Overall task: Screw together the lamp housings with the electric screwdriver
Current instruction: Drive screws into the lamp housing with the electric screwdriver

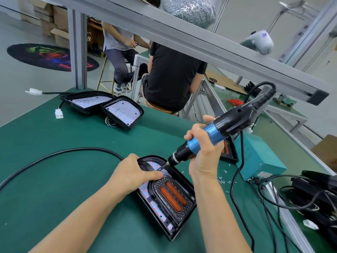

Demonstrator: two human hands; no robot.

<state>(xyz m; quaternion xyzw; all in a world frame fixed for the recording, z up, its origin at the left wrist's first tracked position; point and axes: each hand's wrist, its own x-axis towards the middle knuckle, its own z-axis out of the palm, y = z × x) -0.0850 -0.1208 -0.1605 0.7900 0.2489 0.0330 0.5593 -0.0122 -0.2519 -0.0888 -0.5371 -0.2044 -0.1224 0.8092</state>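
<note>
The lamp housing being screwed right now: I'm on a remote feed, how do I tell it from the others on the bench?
On the green bench mat, look nearest the camera, between the two forearms. The lamp housing lies under the left hand, with the electric screwdriver in the right hand tipped into its top end. Unlike the two far housings, it shows two orange oval lenses.

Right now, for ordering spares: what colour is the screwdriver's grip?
Blue, on the black-ended electric screwdriver; head view.
</note>
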